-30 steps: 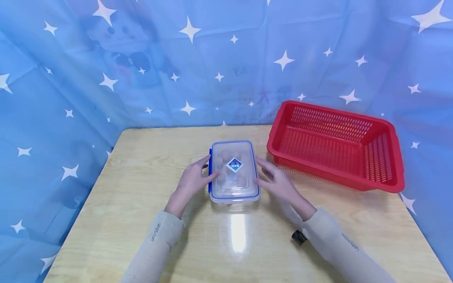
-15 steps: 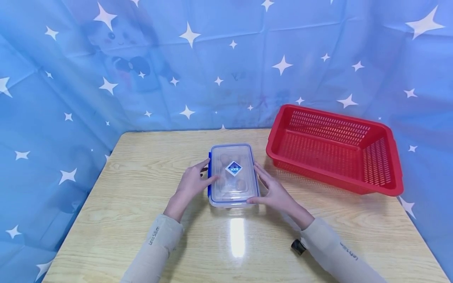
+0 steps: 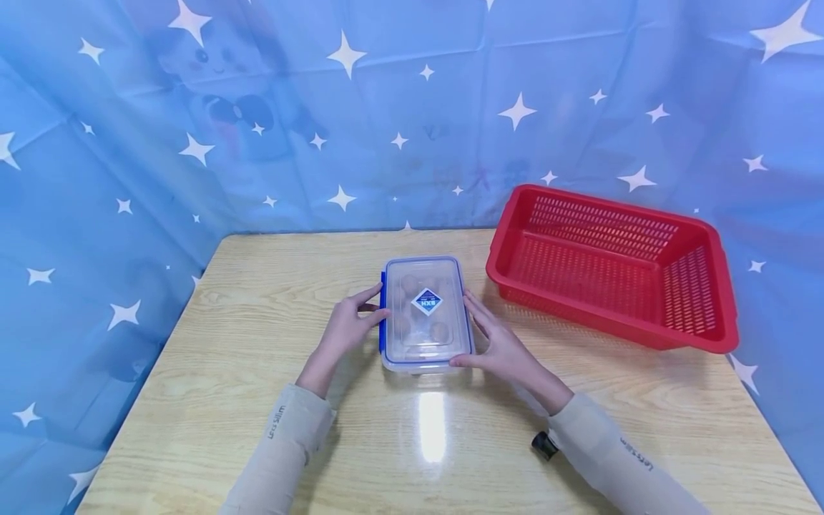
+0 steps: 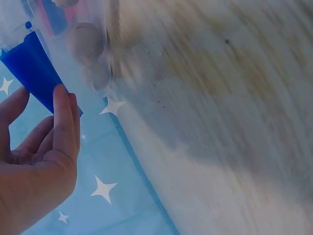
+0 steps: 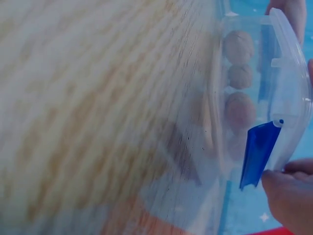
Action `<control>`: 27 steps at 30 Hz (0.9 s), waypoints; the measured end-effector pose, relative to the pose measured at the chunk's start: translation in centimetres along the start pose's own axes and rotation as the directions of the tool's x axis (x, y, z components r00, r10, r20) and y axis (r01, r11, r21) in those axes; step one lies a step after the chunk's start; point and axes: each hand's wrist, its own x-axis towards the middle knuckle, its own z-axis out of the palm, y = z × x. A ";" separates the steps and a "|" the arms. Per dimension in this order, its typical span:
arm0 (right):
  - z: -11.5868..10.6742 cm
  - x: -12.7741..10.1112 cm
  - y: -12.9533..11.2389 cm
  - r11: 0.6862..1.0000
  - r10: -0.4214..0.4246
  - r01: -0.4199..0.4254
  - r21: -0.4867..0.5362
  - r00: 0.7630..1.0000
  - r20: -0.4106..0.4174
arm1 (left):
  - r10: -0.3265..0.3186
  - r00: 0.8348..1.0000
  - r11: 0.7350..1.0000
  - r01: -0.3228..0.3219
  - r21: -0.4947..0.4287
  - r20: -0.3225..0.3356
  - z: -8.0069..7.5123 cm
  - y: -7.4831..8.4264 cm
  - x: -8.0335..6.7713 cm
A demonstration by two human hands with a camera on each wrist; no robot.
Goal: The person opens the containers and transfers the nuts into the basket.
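Bracing the box point(image 3: 421, 367) from both long sides, the person has it flat on the table point(image 3: 257, 300), between the two hands and touched by each. The left hand point(image 3: 346, 329) pinches the left flap point(image 4: 38, 71), thumb to one face and fingertips to the other, probably because the free edge gives the best leverage. The right hand point(image 3: 508, 354) sets its fingertips along the far stretch of its own side and its thumb by the near corner, at the right flap point(image 5: 260, 152); whether it grips that flap or merely touches it, I cannot tell. Such opposed contact likely stops the box from sliding or turning.

Both flaps slant out from the walls, while the lid point(image 3: 425, 322) sits on top, level, so it appears unlatched at those sides. Under it, round balls point(image 5: 240, 110) rest on the box floor; the box's upright stance likely suits them, as they would roll if tipped.

Beyond the right hand, to its outer side, stands the basket point(image 3: 579, 312), near yet apart from the box, perhaps placed there to leave both hands elbow room.
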 end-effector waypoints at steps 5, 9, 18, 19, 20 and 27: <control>-0.1 0.0 0.0 1.000 0.011 -0.011 0.005 1.000 0.000 | -0.011 1.000 0.989 0.014 -0.149 0.020 0.1 -0.1 0.2; 0.0 0.0 0.0 1.000 0.007 -0.007 -0.005 1.000 -0.004 | -0.026 0.999 0.981 0.031 -0.192 0.030 0.1 -0.1 0.2; -0.1 0.3 0.1 1.000 -0.004 0.004 -0.026 1.000 0.000 | -0.007 0.999 1.000 0.005 -0.021 -0.054 0.5 0.5 0.0; -0.1 0.3 0.1 1.000 -0.006 0.006 -0.025 1.000 0.001 | -0.005 0.998 1.000 0.005 0.006 -0.066 0.6 0.6 0.0; -0.1 0.3 0.1 1.000 -0.007 0.007 -0.022 1.000 0.003 | -0.002 0.997 0.999 0.005 0.041 -0.078 0.7 0.8 0.0; 0.0 0.2 0.1 1.000 -0.006 0.006 -0.002 1.000 0.007 | -0.025 0.993 0.969 0.052 0.241 -0.112 1.3 2.0 0.1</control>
